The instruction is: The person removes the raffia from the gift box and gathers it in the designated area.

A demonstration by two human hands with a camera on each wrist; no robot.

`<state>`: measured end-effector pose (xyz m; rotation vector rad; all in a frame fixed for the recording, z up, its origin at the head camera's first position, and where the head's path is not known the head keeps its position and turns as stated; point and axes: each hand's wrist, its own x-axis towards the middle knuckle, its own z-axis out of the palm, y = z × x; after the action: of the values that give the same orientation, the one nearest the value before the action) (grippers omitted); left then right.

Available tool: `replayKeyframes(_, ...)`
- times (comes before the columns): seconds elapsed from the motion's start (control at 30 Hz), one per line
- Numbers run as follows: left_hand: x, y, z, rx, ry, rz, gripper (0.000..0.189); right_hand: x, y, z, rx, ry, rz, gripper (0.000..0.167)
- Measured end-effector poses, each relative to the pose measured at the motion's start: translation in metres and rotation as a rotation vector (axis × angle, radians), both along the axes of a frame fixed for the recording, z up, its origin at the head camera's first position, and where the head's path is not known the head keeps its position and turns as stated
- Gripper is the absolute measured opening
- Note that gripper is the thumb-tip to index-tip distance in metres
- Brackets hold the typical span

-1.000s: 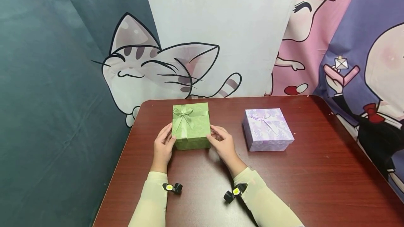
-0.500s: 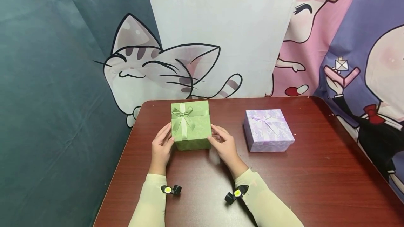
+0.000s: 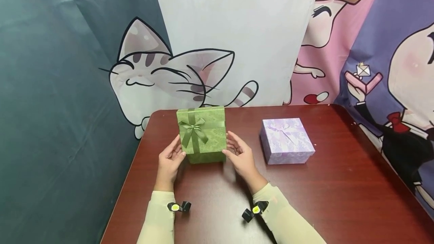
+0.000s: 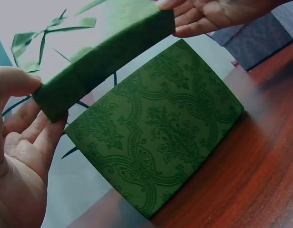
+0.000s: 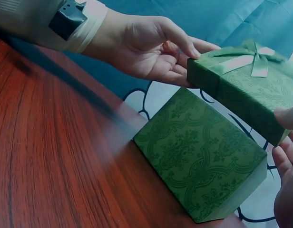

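Left hand (image 3: 168, 164), right hand (image 3: 242, 159): fingers pinching opposite sides of the green lid (image 3: 211, 133), clear above the green box (image 3: 207, 158) on the table (image 3: 210, 214). I'd move both sides together, keeping it level.

Legible texts, labels, brands, numbers, signs: none that I can read from my post, in the head view or in either wrist view.
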<state>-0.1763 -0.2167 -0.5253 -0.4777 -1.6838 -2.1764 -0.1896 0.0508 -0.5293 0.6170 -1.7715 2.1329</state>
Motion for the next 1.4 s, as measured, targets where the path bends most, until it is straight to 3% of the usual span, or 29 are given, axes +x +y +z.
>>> replayKeyframes(0.17, 0.002, -0.006, 0.005, -0.053, -0.061, -0.048, 0.073, 0.000, 0.003, 0.001, 0.028, 0.018, 0.008, 0.067)
replayKeyframes(0.33, 0.005, -0.011, 0.006, -0.155, -0.055, -0.102, 0.055, 0.000, 0.005, 0.001, 0.054, 0.077, 0.009, 0.055)
replayKeyframes(0.57, 0.005, -0.015, 0.007, -0.276, -0.048, -0.066, 0.049, 0.002, 0.007, 0.001, 0.069, 0.108, -0.001, 0.042)
replayKeyframes(0.73, 0.006, -0.016, 0.006, -0.321, -0.022, -0.075, 0.044, 0.014, 0.009, 0.015, 0.089, 0.128, -0.004, 0.031)
replayKeyframes(0.9, 0.012, -0.014, 0.005, -0.369, -0.085, -0.023, 0.027, 0.024, 0.014, 0.020, 0.231, 0.206, -0.077, 0.030)
replayKeyframes(1.0, 0.022, -0.011, 0.008, -0.425, -0.083, 0.020, 0.022, 0.024, 0.017, 0.013, 0.323, 0.281, -0.118, 0.035)
replayKeyframes(1.2, 0.041, -0.002, 0.023, -0.490, -0.004, 0.068, 0.020, 0.012, 0.023, -0.018, 0.386, 0.386, -0.124, 0.040)
replayKeyframes(1.4, 0.036, -0.007, 0.000, -0.541, 0.043, 0.104, 0.028, 0.010, 0.030, -0.024, 0.432, 0.490, -0.097, 0.045)
